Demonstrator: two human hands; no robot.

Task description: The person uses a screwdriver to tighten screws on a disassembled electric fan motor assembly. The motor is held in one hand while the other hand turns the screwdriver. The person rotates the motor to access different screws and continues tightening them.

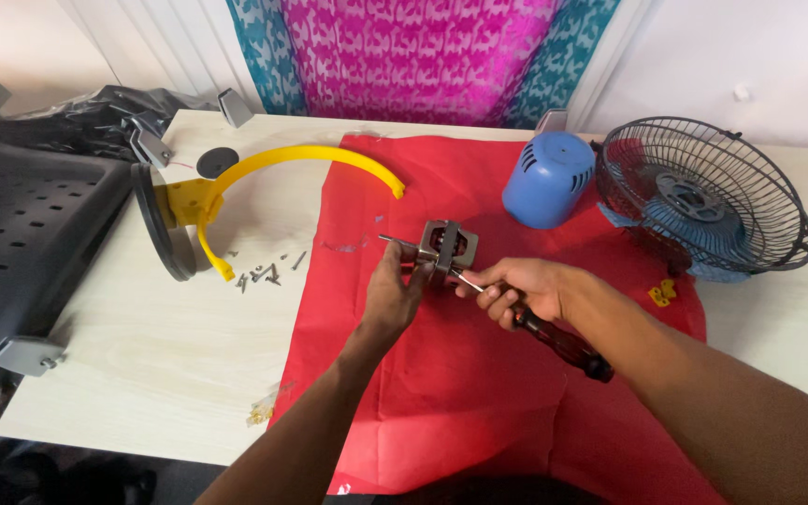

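My left hand (390, 297) grips a small metal fan motor (448, 247) with a thin shaft sticking out to the left, held above a red cloth (441, 402). In my right hand (516, 288) is a screwdriver with a dark red handle (563, 344); its metal tip touches the motor's lower side. Both hands meet over the middle of the cloth.
A blue motor cover (549, 178) and a black wire fan guard with blue blades (703, 196) lie at the right. A yellow curved fan bracket on a black base (200, 201) and several loose screws (264, 271) rest on the pale table (142, 346). A dark perforated chair (11, 243) stands left.
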